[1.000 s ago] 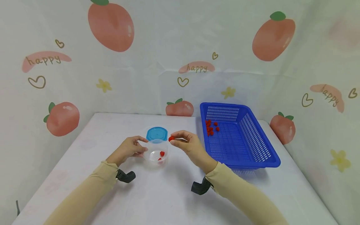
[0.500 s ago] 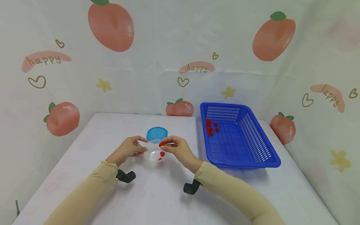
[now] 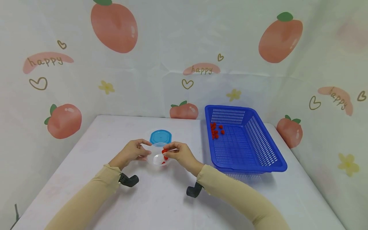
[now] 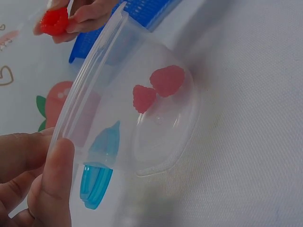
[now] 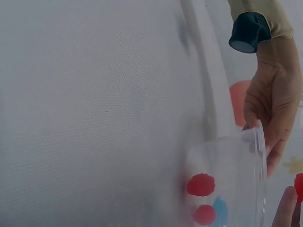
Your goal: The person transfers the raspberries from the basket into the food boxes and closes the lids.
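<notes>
My left hand (image 3: 131,154) grips the rim of a clear plastic tub (image 4: 158,146) between thumb and fingers, and the tub stands on the white table. Inside it lie two red raspberries, a larger one (image 4: 167,80) and a smaller one (image 4: 144,98), seen through the wall in the left wrist view. Over the tub's right side, my right hand (image 3: 183,156) pinches another raspberry (image 4: 54,21) with its fingertips, just above the rim. Behind the tub rests its blue lid (image 3: 160,136), partly hidden by the rim in the head view.
A blue perforated basket (image 3: 248,166) stands to the right, with several raspberries (image 3: 216,132) grouped at its left inner side. A printed cloth backdrop (image 3: 149,86) rises behind and beside the table (image 3: 161,201). Each wrist carries a black camera mount.
My right hand has moved left and slightly down, carrying the raspberry from beside the tub to above it. The left hand and tub have stayed in place.
</notes>
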A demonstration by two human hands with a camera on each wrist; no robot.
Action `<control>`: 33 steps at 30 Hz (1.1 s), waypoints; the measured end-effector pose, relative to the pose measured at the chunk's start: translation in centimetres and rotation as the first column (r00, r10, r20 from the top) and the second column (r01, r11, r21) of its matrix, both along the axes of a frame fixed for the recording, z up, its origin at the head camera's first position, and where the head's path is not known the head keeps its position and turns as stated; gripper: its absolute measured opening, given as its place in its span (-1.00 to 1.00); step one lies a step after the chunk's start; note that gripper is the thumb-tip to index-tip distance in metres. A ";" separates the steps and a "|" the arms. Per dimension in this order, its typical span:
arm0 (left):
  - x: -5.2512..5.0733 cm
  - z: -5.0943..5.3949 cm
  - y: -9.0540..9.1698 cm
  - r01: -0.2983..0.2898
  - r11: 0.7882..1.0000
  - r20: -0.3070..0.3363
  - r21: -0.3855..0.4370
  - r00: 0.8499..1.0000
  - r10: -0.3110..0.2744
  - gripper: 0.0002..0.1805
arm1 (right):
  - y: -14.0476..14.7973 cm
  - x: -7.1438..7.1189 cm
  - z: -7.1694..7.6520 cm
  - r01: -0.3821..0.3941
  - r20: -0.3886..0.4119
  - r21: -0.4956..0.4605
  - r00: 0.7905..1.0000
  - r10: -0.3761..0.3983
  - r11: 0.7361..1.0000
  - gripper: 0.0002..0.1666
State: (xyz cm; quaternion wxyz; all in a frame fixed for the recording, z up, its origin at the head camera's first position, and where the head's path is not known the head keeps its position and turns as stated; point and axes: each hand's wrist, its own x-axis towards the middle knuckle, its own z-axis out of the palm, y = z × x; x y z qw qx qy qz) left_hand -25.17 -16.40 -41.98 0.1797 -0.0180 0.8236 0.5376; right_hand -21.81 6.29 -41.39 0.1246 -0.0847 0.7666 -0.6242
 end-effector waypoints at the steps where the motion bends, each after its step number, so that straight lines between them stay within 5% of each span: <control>1: 0.0 0.0 0.0 0.004 1.000 -0.003 -0.002 1.000 -0.004 -0.49 | 0.0 0.0 0.0 0.000 0.003 0.006 1.000 0.000 1.000 -0.66; 33: 0.1 0.1 -0.1 0.016 1.000 -0.016 -0.011 1.000 -0.017 -0.46 | -0.1 0.0 -0.6 0.010 0.006 0.050 1.000 -0.010 0.999 -0.63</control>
